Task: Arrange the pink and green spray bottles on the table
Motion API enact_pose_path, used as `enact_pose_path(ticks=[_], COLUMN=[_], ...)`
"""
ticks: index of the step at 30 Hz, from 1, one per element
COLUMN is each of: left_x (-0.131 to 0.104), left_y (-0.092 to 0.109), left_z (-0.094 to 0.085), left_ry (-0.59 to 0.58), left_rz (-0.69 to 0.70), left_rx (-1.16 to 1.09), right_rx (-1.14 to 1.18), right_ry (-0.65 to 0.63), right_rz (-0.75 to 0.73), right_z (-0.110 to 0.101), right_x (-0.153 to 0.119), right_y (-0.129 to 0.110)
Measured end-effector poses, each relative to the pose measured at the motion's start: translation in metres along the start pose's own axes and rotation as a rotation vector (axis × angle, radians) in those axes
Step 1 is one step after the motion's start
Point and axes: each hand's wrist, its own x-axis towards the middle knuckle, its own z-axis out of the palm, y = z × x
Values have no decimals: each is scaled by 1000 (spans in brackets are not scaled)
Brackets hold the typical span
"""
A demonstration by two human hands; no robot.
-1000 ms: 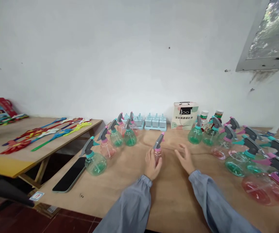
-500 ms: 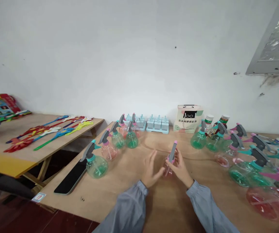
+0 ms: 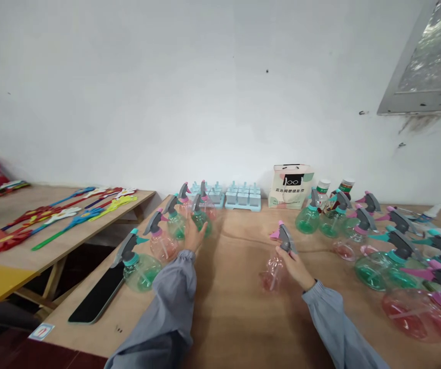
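Observation:
A pink spray bottle [image 3: 272,272] with a grey and pink head tilts over the middle of the table, and my right hand [image 3: 294,266] grips it by the sprayer. My left hand [image 3: 195,236] reaches to the group of bottles at the left back. Its fingers are apart, at a green bottle [image 3: 202,218] whose lower part they partly cover; whether they touch it is unclear. Beside that hand stand another green bottle [image 3: 175,224] and a pink bottle [image 3: 164,246].
A black phone [image 3: 99,294] and a green bottle [image 3: 143,271] are at the left edge. Pale blue moulds [image 3: 243,197] and a paper bag [image 3: 290,189] stand by the wall. Several spray bottles [image 3: 389,266] crowd the right. Another table [image 3: 8,271] holds colourful hand-shaped items.
My left hand has moved left and away from the held bottle to the left back group. The bottle in my right hand has turned, its nozzle now pointing left. The view has shifted slightly.

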Motion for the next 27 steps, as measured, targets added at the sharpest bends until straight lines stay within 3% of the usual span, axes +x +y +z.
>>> enact_pose_path(ticks=[4, 10, 13, 17, 22, 27], left_x=[-29, -99, -119, -125, -124, -124], left_y=[6, 30, 40, 48, 48, 47], left_z=[8, 24, 29, 28, 26, 27], left_ry=[-12, -9, -25, -65, -103, -100], left_rz=[-32, 94, 116, 138, 134, 144], left_rx=[118, 154, 136, 127, 143, 157], right_rx=[195, 365, 382, 403, 411, 358], right_ry=[-24, -66, -98, -311, -243, -357], right_rz=[84, 67, 75, 82, 67, 83], right_z=[9, 21, 20, 17, 22, 26], right_x=[6, 13, 11, 7, 2, -3], right_y=[1, -15, -22, -28, -31, -34])
